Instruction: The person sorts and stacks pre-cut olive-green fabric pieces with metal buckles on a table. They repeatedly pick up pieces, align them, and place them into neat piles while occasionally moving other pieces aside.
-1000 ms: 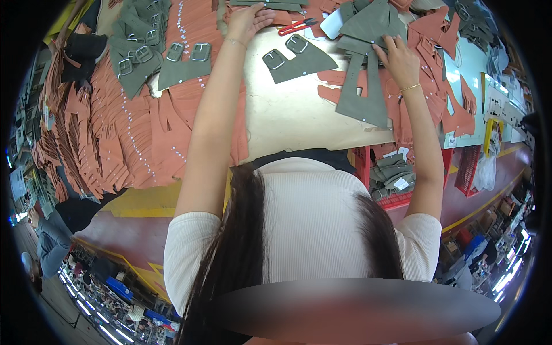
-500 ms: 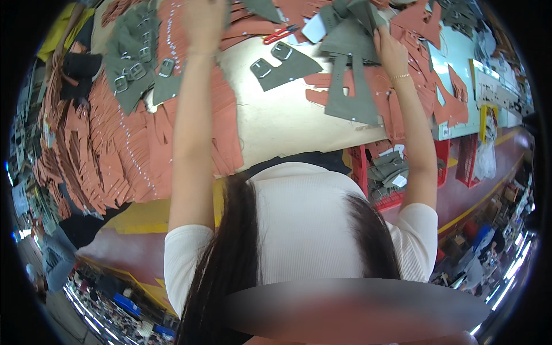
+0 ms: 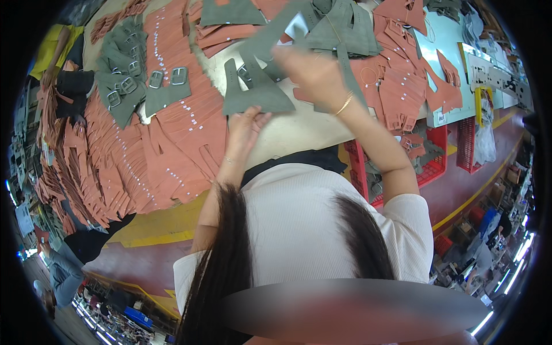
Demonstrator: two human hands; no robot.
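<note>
My left hand (image 3: 247,129) pinches the near edge of a green leather-like piece (image 3: 259,100) with two upright straps. A metal buckle (image 3: 244,75) shows between those straps. My right hand (image 3: 313,77) is smeared by motion just right of this piece. At its fingertips is a blurred green strip (image 3: 267,43), and I cannot make out whether the fingers grip it. Beyond the right hand lies a stack of green pieces (image 3: 345,31). Left of my left hand, a green piece with two buckles (image 3: 167,92) rests on orange pieces.
Overlapping orange pieces (image 3: 184,141) spread across the left of the table. More green buckled pieces (image 3: 118,86) lie at far left. At right are orange pieces (image 3: 402,95) and a red crate (image 3: 434,164) below the table edge. A person's arm (image 3: 54,54) shows at far left.
My left hand has come down from the far side to the green strapped piece, which now covers where the buckled piece lay. My right hand has swung left, away from the green stack.
</note>
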